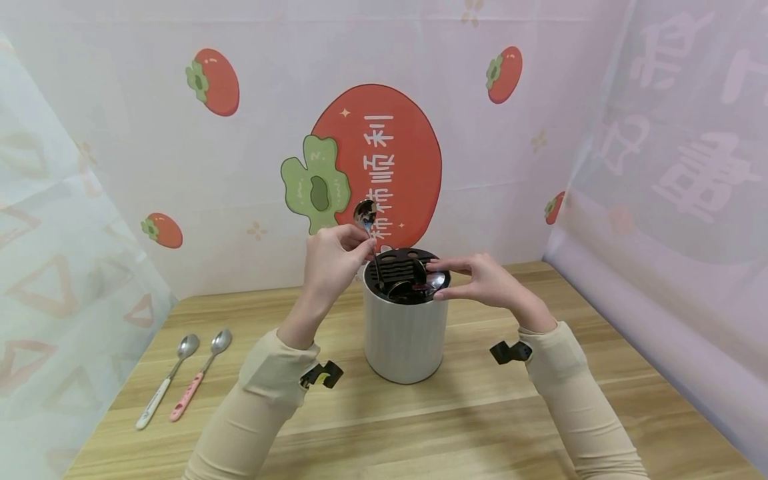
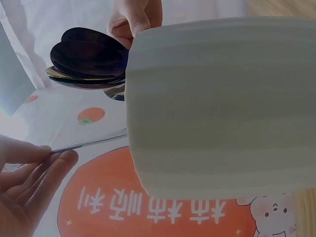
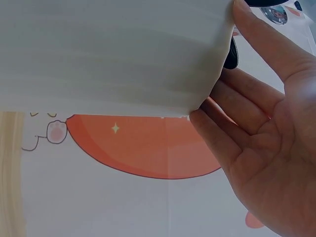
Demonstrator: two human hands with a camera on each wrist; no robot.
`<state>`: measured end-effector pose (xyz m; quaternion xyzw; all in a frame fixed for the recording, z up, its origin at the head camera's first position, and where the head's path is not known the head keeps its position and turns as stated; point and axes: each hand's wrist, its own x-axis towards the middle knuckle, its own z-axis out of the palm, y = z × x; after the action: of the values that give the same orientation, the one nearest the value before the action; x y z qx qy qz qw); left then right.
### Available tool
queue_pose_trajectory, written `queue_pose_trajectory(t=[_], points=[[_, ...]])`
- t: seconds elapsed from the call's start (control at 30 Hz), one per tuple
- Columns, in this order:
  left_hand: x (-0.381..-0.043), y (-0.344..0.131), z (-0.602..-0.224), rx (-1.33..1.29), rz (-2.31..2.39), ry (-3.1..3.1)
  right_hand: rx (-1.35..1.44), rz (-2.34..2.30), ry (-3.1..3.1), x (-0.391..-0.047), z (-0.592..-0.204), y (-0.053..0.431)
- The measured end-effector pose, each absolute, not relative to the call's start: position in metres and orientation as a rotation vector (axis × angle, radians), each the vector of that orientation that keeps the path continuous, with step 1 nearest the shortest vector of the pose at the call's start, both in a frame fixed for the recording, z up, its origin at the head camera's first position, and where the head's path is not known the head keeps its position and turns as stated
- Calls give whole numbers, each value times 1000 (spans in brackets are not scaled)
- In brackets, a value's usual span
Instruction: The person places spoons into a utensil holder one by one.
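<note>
A white cylindrical utensil holder [image 1: 405, 340] with a black slotted top [image 1: 393, 270] stands upright on the table. My left hand [image 1: 336, 260] pinches a shiny metal spoon [image 1: 365, 212] just below its bowl. The bowl points up, and the thin handle [image 2: 94, 143] runs down to the left part of the slotted top. At the right side of the rim, my right hand [image 1: 480, 279] holds the holder, thumb in front and fingers [image 3: 217, 136] behind. Several spoons [image 2: 89, 58], dark, gold-edged and silver, stick out of the top beside my right fingers, partly hidden by them.
Two spoons lie on the wooden table [image 1: 336, 427] at the left, one with a white handle [image 1: 153, 403] and one with a pink handle [image 1: 188, 396]. A cloth backdrop [image 1: 270, 80] printed with persimmons rises behind the holder, with fabric at both sides.
</note>
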<state>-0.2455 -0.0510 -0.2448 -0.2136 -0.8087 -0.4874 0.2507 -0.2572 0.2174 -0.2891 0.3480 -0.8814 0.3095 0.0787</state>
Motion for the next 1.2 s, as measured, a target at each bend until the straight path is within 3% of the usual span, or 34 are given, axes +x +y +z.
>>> queue_pose_trajectory(t=[1.2], points=[[-249,-58,-260,-490,-1346,-2351,1029,964,-2634,-257,-290,217]])
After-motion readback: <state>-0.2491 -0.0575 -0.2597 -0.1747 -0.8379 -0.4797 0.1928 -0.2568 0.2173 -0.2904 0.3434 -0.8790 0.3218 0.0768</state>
